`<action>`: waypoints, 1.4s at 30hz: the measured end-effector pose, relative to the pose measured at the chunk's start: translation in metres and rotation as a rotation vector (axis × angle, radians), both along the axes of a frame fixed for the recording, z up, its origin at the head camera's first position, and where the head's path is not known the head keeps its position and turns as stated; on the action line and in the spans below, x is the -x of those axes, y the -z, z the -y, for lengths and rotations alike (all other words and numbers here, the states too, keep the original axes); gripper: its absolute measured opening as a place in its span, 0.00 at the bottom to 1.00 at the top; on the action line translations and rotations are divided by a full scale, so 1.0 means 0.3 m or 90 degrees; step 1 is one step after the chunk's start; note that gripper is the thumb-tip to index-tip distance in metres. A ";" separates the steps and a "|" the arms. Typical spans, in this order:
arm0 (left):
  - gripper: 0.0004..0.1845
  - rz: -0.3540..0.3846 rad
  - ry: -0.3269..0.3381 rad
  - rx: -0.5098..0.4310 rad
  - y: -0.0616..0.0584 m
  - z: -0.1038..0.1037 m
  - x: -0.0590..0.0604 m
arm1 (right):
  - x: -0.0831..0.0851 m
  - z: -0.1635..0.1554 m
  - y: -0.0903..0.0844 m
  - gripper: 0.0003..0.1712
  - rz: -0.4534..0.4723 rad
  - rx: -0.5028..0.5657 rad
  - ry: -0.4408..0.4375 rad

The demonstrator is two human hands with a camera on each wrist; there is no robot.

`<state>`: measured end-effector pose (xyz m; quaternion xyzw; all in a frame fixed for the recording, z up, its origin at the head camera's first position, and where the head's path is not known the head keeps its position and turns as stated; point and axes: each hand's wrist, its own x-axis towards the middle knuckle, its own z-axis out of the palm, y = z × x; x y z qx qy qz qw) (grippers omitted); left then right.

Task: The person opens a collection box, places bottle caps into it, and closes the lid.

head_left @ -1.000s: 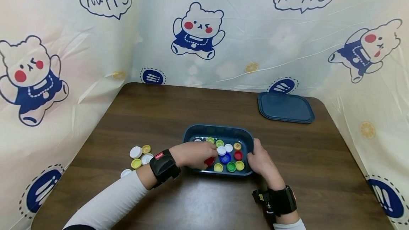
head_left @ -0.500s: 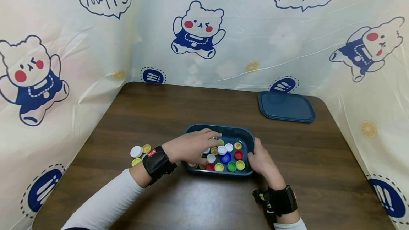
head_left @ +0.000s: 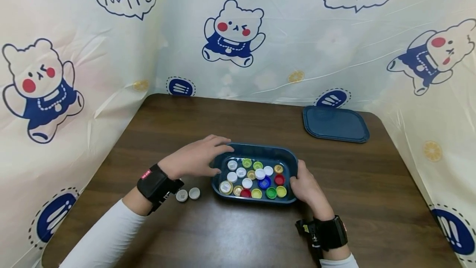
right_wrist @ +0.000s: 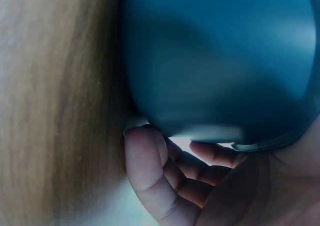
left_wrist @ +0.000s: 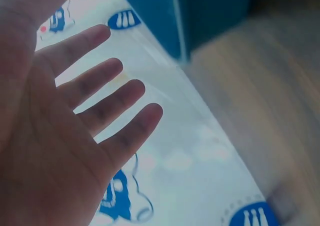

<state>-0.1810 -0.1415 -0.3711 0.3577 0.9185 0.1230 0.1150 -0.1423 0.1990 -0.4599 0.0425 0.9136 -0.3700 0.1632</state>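
The right hand (head_left: 306,187) grips the right end of the blue tub (head_left: 286,157) full of bottle caps (head_left: 256,179), its fingers curled against the wall. The left hand (head_left: 193,161), fingers spread and empty, hovers at the tub's left rim. Two loose caps (head_left: 187,194) lie on the counter (head_left: 230,235) just behind the left wrist; picking them up cleanly probably calls for keeping the tub braced.

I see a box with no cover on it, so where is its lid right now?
In the head view the dark blue lid lies flat on the table's far right corner, near the curtain, well beyond the box of bottle caps.
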 end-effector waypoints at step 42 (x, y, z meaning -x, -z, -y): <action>0.25 0.076 -0.235 0.001 0.189 0.468 -0.092 | 0.001 -0.001 -0.002 0.32 -0.005 0.005 -0.018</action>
